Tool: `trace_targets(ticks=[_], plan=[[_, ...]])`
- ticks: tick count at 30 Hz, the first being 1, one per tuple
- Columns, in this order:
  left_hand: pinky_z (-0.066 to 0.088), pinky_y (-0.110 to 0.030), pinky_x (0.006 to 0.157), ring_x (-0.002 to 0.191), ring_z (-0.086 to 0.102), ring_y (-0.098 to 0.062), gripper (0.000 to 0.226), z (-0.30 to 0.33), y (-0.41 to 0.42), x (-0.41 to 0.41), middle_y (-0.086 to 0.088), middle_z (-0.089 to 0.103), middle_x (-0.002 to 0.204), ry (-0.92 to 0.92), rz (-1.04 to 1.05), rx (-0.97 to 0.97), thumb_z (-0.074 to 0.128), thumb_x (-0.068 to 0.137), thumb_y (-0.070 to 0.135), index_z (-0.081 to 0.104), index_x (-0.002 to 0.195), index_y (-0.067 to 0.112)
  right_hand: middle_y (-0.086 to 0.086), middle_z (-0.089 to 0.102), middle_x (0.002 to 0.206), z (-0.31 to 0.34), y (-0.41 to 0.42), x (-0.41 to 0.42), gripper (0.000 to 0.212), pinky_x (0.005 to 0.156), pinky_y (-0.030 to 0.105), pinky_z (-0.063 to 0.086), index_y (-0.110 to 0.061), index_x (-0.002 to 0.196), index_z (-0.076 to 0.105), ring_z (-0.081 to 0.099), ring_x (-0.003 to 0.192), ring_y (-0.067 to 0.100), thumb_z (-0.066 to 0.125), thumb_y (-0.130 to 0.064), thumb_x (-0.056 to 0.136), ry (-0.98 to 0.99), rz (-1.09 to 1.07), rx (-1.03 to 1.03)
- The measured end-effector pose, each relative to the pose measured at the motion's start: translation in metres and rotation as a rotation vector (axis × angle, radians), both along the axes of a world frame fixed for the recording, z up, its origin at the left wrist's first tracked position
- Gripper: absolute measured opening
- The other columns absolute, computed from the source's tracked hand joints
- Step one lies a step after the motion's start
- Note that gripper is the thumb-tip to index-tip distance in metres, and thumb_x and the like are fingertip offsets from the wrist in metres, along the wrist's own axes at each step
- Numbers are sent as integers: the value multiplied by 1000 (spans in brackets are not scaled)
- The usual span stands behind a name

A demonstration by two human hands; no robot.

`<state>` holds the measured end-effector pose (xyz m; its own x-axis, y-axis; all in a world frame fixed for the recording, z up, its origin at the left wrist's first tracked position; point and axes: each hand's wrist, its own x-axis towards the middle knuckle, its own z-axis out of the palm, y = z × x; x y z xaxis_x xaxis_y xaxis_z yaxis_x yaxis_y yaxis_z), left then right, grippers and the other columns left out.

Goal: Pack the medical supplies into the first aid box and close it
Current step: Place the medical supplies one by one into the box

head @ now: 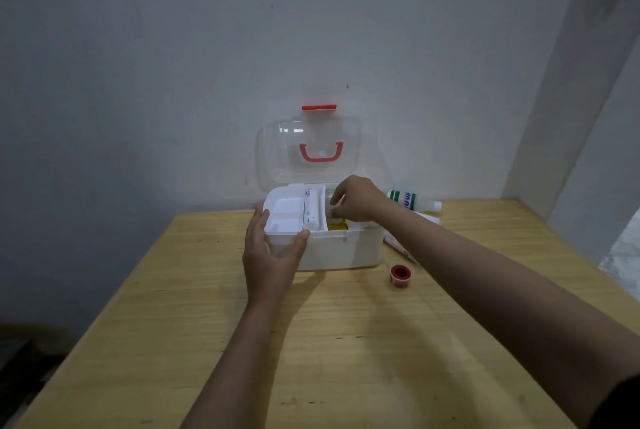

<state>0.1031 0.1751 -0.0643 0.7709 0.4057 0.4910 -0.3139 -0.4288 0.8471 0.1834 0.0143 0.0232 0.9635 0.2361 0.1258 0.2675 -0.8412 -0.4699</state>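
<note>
The white first aid box (341, 252) stands on the wooden table (311, 342), its clear lid (311, 151) with a red handle raised against the wall. A white inner tray (287, 213) sits in its left part, with a long white packet (310, 208) lying along the tray's right side. My left hand (273, 255) grips the tray's front left corner. My right hand (356, 200) reaches into the box's right part, fingers pinched on a small whitish item I cannot identify, above something yellow (336, 227). A red tape roll (399, 275) lies right of the box.
A white bottle with green and blue print (414, 201) lies on its side behind my right forearm, near the wall. Flat white packets (398, 243) lie beside the box's right wall. The table's left edge drops to a dark floor.
</note>
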Motion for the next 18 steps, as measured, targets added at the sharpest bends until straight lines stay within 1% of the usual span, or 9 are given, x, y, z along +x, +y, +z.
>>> trace_targets(ticks=[2, 4, 6, 8, 10, 12, 14, 16, 18], plan=[[43, -42, 104, 135, 35, -13, 76, 1, 0, 0, 1, 37, 149, -4, -3, 8, 77, 73, 32, 40, 138, 20, 9, 71, 105, 10, -12, -4, 27, 77, 24, 48, -8, 103, 70, 63, 89, 17, 72, -21, 79, -58, -1, 120], [37, -35, 109, 132, 34, -7, 74, 2, 0, 0, -3, 39, 149, -13, -2, 16, 77, 73, 30, 42, 137, 15, 9, 73, 100, 22, -32, -11, 21, 76, 21, 46, -8, 100, 72, 64, 84, 15, 69, -17, 81, -166, -21, 225], [32, -26, 107, 129, 33, -4, 73, 3, -1, -1, -5, 40, 147, -19, 3, 25, 78, 73, 28, 44, 135, 12, 9, 74, 96, 32, -58, -18, 17, 74, 18, 45, -9, 96, 73, 64, 79, 13, 67, -15, 81, -256, -62, 257], [30, -22, 105, 128, 33, -3, 72, 3, 0, -1, -5, 41, 147, -25, 5, 30, 78, 73, 27, 45, 135, 10, 10, 75, 93, 33, -86, -23, 16, 70, 17, 45, -8, 95, 74, 63, 74, 13, 67, -14, 82, -279, -126, 253], [30, -23, 105, 129, 34, -4, 72, 2, 0, -1, -5, 41, 147, -32, 3, 37, 78, 73, 27, 45, 135, 10, 10, 74, 94, 28, -112, -27, 17, 72, 21, 45, -7, 96, 73, 62, 76, 14, 67, -14, 82, -249, -189, 201], [31, -25, 106, 129, 34, -5, 72, 2, 0, 0, -5, 41, 147, -41, 6, 52, 78, 73, 27, 45, 135, 9, 11, 73, 97, 16, -132, -31, 18, 73, 24, 45, -8, 96, 72, 60, 80, 14, 69, -16, 81, -171, -237, 109], [32, -27, 107, 128, 34, -5, 71, 2, 0, 0, -6, 41, 146, -48, 9, 60, 77, 74, 27, 45, 134, 9, 11, 72, 97, 1, -145, -38, 19, 67, 25, 44, -9, 96, 72, 60, 79, 15, 71, -19, 79, -92, -269, 40], [33, -28, 107, 128, 35, -6, 70, 2, 0, -1, -7, 42, 146, -53, 14, 66, 77, 74, 27, 45, 134, 9, 11, 71, 97, -14, -152, -45, 21, 62, 24, 43, -10, 93, 71, 61, 78, 17, 74, -23, 77, -37, -295, 24], [32, -27, 107, 129, 36, -9, 69, 2, -1, -1, -8, 42, 146, -55, 22, 76, 77, 74, 27, 46, 133, 8, 8, 69, 101, -30, -154, -49, 26, 67, 25, 43, -13, 91, 72, 63, 86, 19, 76, -31, 73, 20, -317, 6]])
